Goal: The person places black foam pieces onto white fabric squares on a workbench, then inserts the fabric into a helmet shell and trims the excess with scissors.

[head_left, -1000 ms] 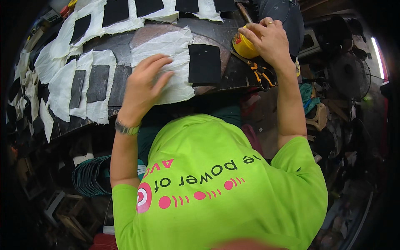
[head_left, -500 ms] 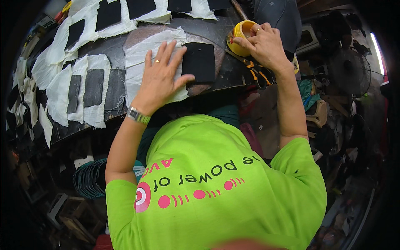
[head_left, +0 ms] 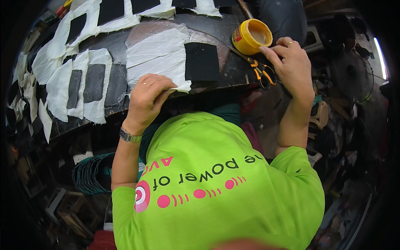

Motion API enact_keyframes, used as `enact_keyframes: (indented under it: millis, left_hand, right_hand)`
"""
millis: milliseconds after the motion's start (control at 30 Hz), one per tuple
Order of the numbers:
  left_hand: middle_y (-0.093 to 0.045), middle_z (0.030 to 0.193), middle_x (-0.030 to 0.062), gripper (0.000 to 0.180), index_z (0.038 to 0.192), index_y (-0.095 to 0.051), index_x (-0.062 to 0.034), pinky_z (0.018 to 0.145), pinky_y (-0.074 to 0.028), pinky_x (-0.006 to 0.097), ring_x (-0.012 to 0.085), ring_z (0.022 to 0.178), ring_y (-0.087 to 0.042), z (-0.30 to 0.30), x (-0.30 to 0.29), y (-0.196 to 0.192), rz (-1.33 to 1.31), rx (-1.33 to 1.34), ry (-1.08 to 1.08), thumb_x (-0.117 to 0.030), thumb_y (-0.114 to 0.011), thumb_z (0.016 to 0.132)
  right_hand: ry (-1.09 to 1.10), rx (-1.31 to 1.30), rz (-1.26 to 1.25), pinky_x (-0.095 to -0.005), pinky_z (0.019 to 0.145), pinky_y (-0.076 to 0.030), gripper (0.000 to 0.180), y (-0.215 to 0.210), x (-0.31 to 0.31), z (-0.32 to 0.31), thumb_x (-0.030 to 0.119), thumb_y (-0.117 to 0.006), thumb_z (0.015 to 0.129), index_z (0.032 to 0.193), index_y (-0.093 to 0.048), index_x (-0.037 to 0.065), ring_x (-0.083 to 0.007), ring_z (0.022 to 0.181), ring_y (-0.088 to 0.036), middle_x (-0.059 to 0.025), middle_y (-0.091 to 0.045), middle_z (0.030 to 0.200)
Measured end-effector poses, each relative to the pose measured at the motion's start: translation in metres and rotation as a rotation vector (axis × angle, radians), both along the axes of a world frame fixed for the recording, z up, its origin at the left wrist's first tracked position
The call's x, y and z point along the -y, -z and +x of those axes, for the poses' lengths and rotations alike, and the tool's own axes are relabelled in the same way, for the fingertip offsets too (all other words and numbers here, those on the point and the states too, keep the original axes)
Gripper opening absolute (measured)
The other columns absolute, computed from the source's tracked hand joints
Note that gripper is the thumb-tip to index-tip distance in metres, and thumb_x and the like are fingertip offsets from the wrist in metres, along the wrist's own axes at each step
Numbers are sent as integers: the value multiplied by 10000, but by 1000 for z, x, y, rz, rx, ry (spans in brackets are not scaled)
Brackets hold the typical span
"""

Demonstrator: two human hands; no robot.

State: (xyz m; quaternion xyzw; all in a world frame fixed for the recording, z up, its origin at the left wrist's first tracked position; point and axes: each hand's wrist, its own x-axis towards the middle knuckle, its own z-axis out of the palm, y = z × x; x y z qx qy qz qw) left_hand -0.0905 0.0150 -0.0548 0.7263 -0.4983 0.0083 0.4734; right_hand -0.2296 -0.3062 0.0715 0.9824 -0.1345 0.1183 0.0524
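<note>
A creased white cloth (head_left: 157,54) lies flat on the dark work table. My left hand (head_left: 150,95) pinches its near edge between thumb and fingers, lifting that corner slightly. A black rectangular fabric piece (head_left: 202,61) rests against the cloth's right side, overlapping its edge. Farther right stands an open yellow jar (head_left: 246,38) with pale brownish stuff inside. Just off the jar's near right rim, my right hand (head_left: 291,66) has its thumb and fingers drawn together. Whatever is between those fingertips, if anything, is hidden. Orange-and-black scissors (head_left: 261,71) lie below the jar.
More white cloths with black patches (head_left: 111,11) line the far side of the table. Grey patches on white strips (head_left: 94,82) lie at the left. A wooden handle (head_left: 245,8) is behind the jar. A fan (head_left: 352,77) stands at the right.
My left hand has gone from lying spread on the cloth to pinching its near edge. My right hand has come out of the jar and moved right and nearer.
</note>
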Motion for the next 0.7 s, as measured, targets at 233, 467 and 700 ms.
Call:
enact_keyframes:
  millis: [233,467,700]
  left_hand:
    - [-689,1019,84,186,950,-688,-56,971,-462,399,281,1012,-652,-1,-12,-21,185,87,100,-78,-801,803]
    - [-676,1129,93,247,983,-694,-61,979,-447,446,293,1031,-624,7,6,-23,141,141,-8,-267,-769,869]
    - [-437,1579,154,686,1498,-498,-116,1229,-234,518,316,1493,-353,34,31,14,479,354,-202,-514,-635,956]
  right_hand:
    - [-649,384,992,-306,973,-469,315,16,-17,45,305,-642,1025,1152,-775,50,-198,1141,-590,-75,-663,1101]
    - [-715,127,810,-465,1192,-269,442,123,-25,124,463,-424,1089,1275,-745,223,-288,1465,-333,-106,-446,1566]
    - [-503,94,7,-721,1191,-40,514,151,-29,129,615,-390,1037,1489,-520,408,-336,1578,-118,-67,-315,1667]
